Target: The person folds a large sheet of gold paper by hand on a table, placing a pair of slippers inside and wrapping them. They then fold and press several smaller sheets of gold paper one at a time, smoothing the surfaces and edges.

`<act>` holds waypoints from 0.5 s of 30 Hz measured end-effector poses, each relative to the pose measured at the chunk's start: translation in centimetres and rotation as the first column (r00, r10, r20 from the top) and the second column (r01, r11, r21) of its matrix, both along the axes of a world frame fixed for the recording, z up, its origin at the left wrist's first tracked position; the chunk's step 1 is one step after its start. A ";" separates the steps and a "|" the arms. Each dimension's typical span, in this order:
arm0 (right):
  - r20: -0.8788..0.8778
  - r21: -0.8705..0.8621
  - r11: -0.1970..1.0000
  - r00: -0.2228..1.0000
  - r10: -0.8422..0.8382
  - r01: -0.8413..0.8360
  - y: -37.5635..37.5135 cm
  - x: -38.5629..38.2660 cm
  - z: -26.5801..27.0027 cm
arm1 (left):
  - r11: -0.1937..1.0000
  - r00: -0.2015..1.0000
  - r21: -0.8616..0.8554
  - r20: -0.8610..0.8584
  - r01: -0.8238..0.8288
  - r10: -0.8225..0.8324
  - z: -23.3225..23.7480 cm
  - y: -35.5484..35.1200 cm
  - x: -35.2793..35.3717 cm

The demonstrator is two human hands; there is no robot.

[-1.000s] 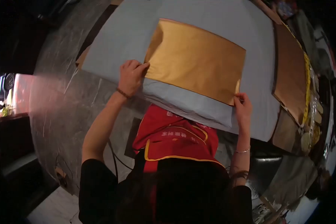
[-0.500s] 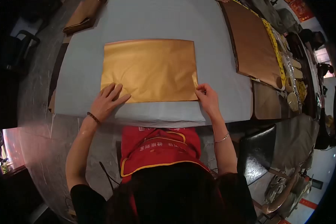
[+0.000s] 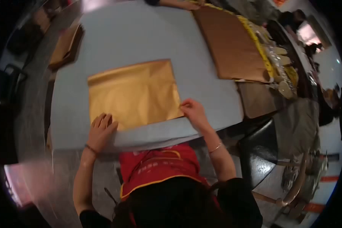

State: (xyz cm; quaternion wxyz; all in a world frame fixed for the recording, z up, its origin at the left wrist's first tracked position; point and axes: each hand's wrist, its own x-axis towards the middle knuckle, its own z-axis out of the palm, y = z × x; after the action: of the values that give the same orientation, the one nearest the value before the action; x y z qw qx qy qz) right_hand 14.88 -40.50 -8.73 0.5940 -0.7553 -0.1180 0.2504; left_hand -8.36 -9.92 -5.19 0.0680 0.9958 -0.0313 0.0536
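Left hand (image 3: 101, 136): spread loosely, with fingertips laid on the near left corner of the gold sheet (image 3: 136, 95); probably weighing that corner down against sliding or lifting.
Gold sheet: lying on the covered desk (image 3: 121, 38) near the front edge, slightly askew to it and lightly creased; placed there, by the look of it, for easy reach with both hands.
Right hand (image 3: 195, 114): pinching the near right corner between thumb and fingertips; likely keeping that side taut against the pressing on the left.
Brown bundle (image 3: 65, 47): resting at the left edge of the desk, well apart from the gold sheet and out of the way.
Red apron (image 3: 159, 167): worn by the person, just below the front edge of the desk.
Co-worker's arm (image 3: 174, 3): stretched along the far edge, near the brown panel; too distant to hinder.
Brown panel (image 3: 231, 43): flat on the right side, with a yellow band (image 3: 250, 28) along the outer edge; limiting room there.
Black seat (image 3: 258, 146): beside the right forearm, lower than the desk; possibly cramping movement that way.
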 end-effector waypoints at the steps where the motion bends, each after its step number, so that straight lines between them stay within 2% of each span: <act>1: 0.076 0.002 1.000 0.997 -0.015 0.015 0.0 -0.5 0.0 | 1.000 0.993 -0.006 0.121 -0.010 0.011 -1.9 0.0 -0.2; 2: 0.166 -0.138 0.990 0.985 0.044 -0.020 -0.2 -0.3 -0.1 | 0.999 0.987 -0.047 0.158 -0.011 0.019 -5.1 0.4 -0.4; 3: 0.218 -0.108 0.994 0.975 0.042 -0.018 -0.4 -0.1 -1.1 | 0.995 0.986 -0.093 0.156 -0.047 0.061 -5.2 -0.3 -0.2; 4: 0.214 -0.160 0.987 0.976 0.035 0.000 -0.2 -0.4 -0.7 | 0.995 0.979 -0.043 0.178 -0.094 0.101 -5.0 -1.3 0.0; 5: 0.196 -0.212 0.977 0.980 0.034 0.008 -0.2 -0.4 -0.2 | 0.990 0.972 -0.082 0.197 -0.111 0.125 -5.0 -2.0 0.3; 6: 0.226 -0.205 0.977 0.974 -0.005 0.053 -0.3 -0.4 -0.2 | 0.983 0.966 -0.122 0.200 -0.139 0.161 -5.1 -2.5 0.5; 7: 0.231 -0.209 0.978 0.973 0.023 0.027 -0.2 -0.6 -0.4 | 0.987 0.967 -0.121 0.219 -0.109 0.134 -5.2 -2.8 0.4; 10: 0.225 -0.213 0.977 0.973 0.043 0.006 -0.2 -0.7 -0.1 | 0.967 0.958 -0.069 0.131 -0.247 0.254 -5.8 -3.4 0.2; 15: 0.226 -0.228 0.973 0.974 0.034 0.019 -0.1 -1.0 0.2 | 0.973 0.954 -0.105 0.202 -0.204 0.222 -6.0 -3.2 0.3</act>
State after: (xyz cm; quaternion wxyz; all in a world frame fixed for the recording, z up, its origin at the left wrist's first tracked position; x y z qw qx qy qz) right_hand 13.90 -40.59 -8.58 0.4846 -0.8420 -0.1585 0.1761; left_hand -8.10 -13.10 -11.20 0.0992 0.9782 0.0715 0.1677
